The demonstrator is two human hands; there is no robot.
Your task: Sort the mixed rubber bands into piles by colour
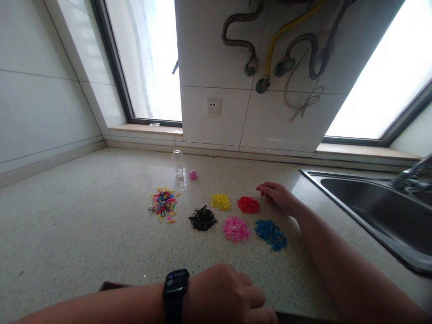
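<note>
My right hand (277, 196) hovers just right of a pile of red rubber bands (248, 204), its thumb and fingertips drawn together; anything between them is too small to make out. At the counter's near edge lies my left hand (224, 294), back up, fingers curled, with nothing visible in it. Between the hands are piles of pink rubber bands (236, 229) and blue rubber bands (271, 234). Yellow rubber bands (220, 201) and black rubber bands (203, 218) form two more piles. Farther left is a heap of mixed-colour rubber bands (164, 202).
A clear plastic bottle (177, 164) stands behind the piles, beside a small pink cap (192, 175). A steel sink (364, 198) is set into the speckled counter (101, 225) on the right. The tiled wall bears a socket (213, 107) and hoses (275, 38).
</note>
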